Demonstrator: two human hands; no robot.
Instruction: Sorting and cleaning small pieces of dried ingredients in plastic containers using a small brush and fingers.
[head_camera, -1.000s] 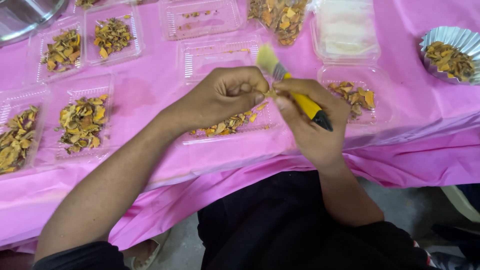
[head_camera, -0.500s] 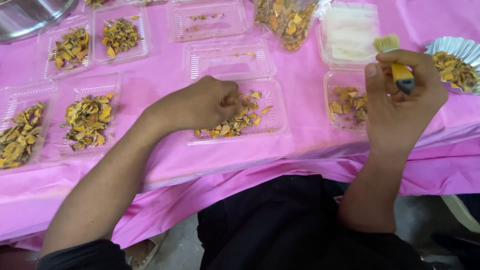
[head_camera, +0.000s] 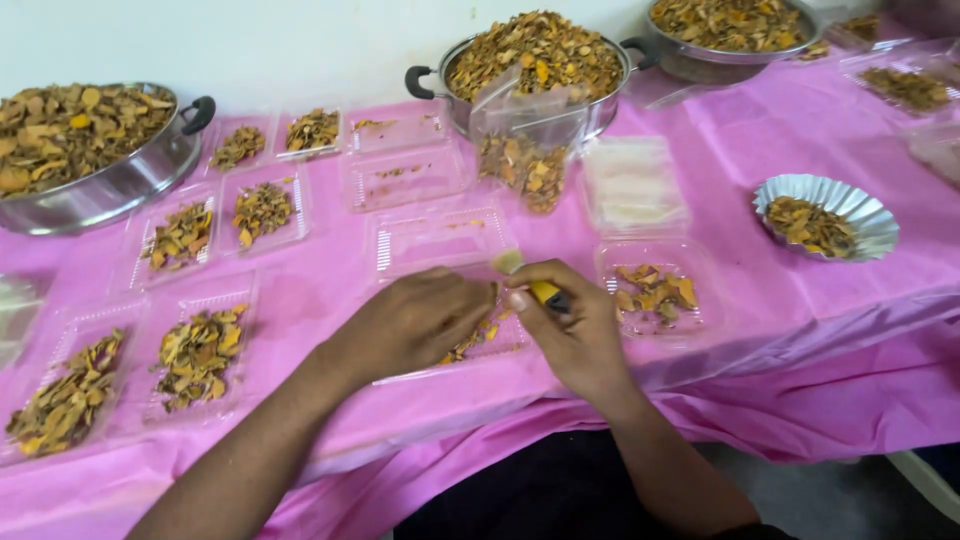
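My left hand (head_camera: 420, 322) lies palm down over a clear plastic tray (head_camera: 418, 376) on the pink tablecloth. Its fingers are curled into the dried yellow-orange pieces (head_camera: 468, 345) in the tray, and what they hold is hidden. My right hand (head_camera: 578, 335) touches the left hand's fingertips from the right. It grips a small brush (head_camera: 545, 292) with a yellow handle, whose pale head (head_camera: 507, 262) sticks up between the two hands.
Filled clear trays (head_camera: 195, 345) stand at the left, and one with a few pieces (head_camera: 655, 290) at the right. A foil dish (head_camera: 868, 212), a stack of empty trays (head_camera: 632, 185), a bag of pieces (head_camera: 525, 150) and steel pots (head_camera: 110, 190) (head_camera: 455, 105) heaped with dried pieces line the back.
My right hand has come back left from the right-hand tray with the brush and now meets my left hand. The view has tilted up, showing the pots.
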